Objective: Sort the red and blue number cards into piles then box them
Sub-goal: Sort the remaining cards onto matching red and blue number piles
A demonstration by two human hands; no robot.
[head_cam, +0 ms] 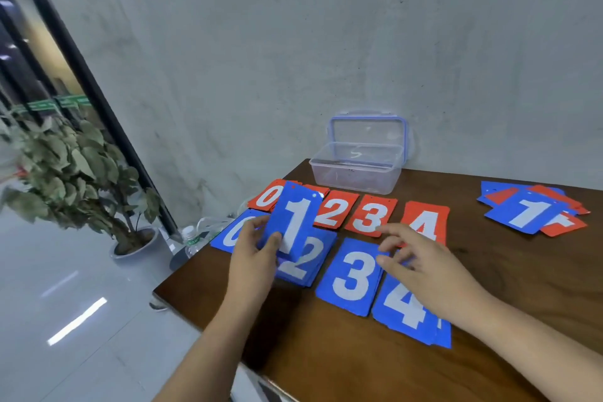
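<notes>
Surface [505,277] of dark wood bears a red row [370,215] and blue row [354,277] of card piles before the clear box [355,174], a mixed heap [532,210] to its right. Left hand [253,254] pinches a blue 1 card [295,215] before the box; right hand's [424,268] fingers [394,232] hang spread, empty.

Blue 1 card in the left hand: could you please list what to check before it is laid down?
1. Left hand grips the blue 1 card: ok.
2. Spot between blue 0 pile and blue 2 pile free: cannot tell, hidden by card and hand.
3. Right hand clear of that spot: ok, it is over the blue 4 pile.
4. Clear box open: ok.
5. Mixed heap sorted: not ok, cards remain.
</notes>
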